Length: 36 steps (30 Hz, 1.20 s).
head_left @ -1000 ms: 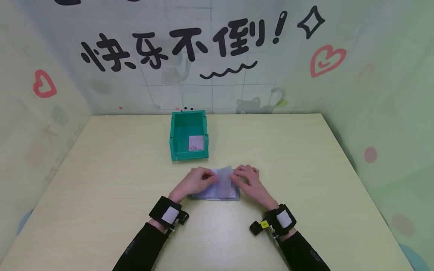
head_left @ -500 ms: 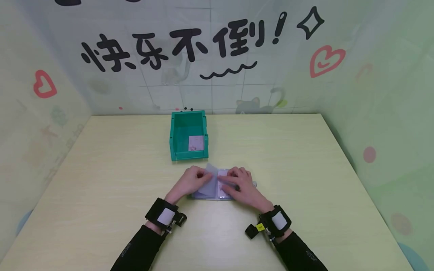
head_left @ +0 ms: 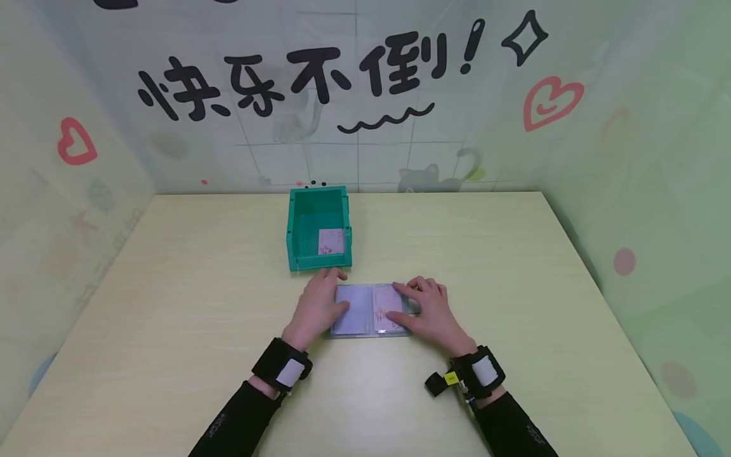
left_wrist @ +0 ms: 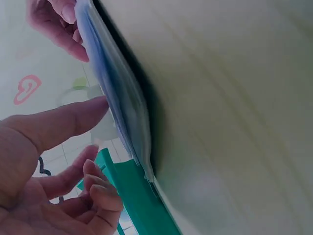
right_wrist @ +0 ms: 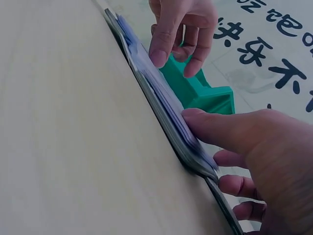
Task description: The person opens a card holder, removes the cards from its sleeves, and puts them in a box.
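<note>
An open card album (head_left: 353, 310) with clear pockets lies on the table in the head view. A pale pink card (head_left: 385, 308) shows in its right page. My left hand (head_left: 316, 306) is at the album's left side, its thumb resting on the left page; in the left wrist view its other fingers (left_wrist: 98, 193) are loosely bent and hold nothing. My right hand (head_left: 429, 314) touches the right page with thumb and index finger. In the right wrist view its thumb (right_wrist: 215, 127) lies on the stacked pages and its other fingers are by the outer edge.
A green plastic bin (head_left: 318, 261) stands just beyond the album, with a pink card (head_left: 331, 241) lying inside it. The pale wooden table (head_left: 171, 304) is bordered by printed backdrops on the far side and both sides.
A clear page that was being turned from right to left now lies flat on the left. My left hand has released it and spread; my right hand has moved back right.
</note>
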Each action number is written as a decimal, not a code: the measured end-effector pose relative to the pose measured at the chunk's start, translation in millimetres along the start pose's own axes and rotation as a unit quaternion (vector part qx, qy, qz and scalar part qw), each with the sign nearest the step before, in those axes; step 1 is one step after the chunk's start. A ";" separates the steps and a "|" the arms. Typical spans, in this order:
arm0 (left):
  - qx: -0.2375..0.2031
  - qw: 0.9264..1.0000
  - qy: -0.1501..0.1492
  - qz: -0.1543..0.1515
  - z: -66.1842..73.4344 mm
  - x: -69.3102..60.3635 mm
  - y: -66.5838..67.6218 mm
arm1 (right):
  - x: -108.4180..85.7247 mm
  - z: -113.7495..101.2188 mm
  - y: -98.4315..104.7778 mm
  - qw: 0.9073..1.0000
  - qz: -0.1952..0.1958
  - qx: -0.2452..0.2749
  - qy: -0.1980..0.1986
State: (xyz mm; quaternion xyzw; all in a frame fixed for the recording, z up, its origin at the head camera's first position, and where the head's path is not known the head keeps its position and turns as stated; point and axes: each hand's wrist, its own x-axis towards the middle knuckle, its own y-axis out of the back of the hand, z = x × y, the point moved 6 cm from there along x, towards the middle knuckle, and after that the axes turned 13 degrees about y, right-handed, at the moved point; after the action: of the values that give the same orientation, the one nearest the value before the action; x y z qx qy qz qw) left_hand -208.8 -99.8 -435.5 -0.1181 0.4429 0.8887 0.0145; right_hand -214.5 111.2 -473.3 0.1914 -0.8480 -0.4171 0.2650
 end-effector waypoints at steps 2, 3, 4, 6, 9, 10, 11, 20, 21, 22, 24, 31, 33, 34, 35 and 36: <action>0.005 1.000 -0.027 -0.008 7.4 -1.7 -4.7 | -1.0 4.1 0.1 1.000 -0.005 0.007 -0.006; 0.004 0.999 -0.040 -0.016 10.8 -2.5 -7.8 | -1.1 5.2 0.2 1.000 -0.008 0.011 -0.006; 0.000 0.998 -0.052 -0.028 14.0 -3.4 -11.1 | -1.1 5.8 0.4 1.000 -0.010 0.016 -0.004; -0.008 0.996 -0.074 -0.045 19.9 -4.8 -16.7 | -0.5 6.3 0.7 1.000 -0.012 0.024 0.000; -0.013 0.995 -0.086 -0.053 25.5 -5.8 -21.2 | 0.4 5.8 1.1 1.000 -0.013 0.028 0.000; -0.016 0.995 -0.084 -0.056 26.4 -5.7 -22.2 | 0.7 5.7 1.1 1.000 -0.014 0.027 -0.001; -0.018 0.995 -0.081 -0.057 26.7 -5.1 -23.0 | 0.9 5.7 0.9 1.000 -0.015 0.026 -0.002; -0.030 0.995 -0.050 -0.077 26.5 0.4 -28.6 | 1.5 6.3 0.1 1.000 -0.015 0.016 -0.016; -0.030 0.995 -0.050 -0.077 26.8 0.3 -28.9 | 1.4 6.0 0.3 1.000 -0.014 0.015 -0.015; -0.029 0.995 -0.052 -0.078 27.1 0.1 -29.2 | 1.4 5.5 0.6 1.000 -0.012 0.015 -0.014; -0.030 0.995 -0.052 -0.078 27.3 0.0 -29.6 | 1.4 4.6 1.1 1.000 -0.011 0.014 -0.013; -0.041 0.995 -0.047 -0.075 25.9 1.0 -30.3 | 1.8 2.6 2.5 1.000 -0.010 0.016 -0.022; -0.044 0.995 -0.047 -0.073 25.8 1.5 -30.1 | 2.0 2.2 2.8 0.999 -0.010 0.017 -0.027; -0.046 0.995 -0.047 -0.073 25.7 1.8 -29.8 | 2.1 1.9 3.0 0.999 -0.011 0.019 -0.029; -0.047 0.995 -0.047 -0.073 25.6 2.0 -29.5 | 2.2 1.8 3.1 0.999 -0.011 0.018 -0.031; -0.049 0.995 -0.046 -0.074 25.4 2.1 -29.4 | 2.5 1.8 3.1 0.999 -0.011 0.017 -0.033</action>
State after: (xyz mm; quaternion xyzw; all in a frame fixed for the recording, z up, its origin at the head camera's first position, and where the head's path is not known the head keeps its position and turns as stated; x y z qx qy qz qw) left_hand -212.1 -62.0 -444.3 -0.1098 0.3876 0.9104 0.0947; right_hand -217.9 112.8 -471.0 0.1915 -0.8611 -0.4116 0.2288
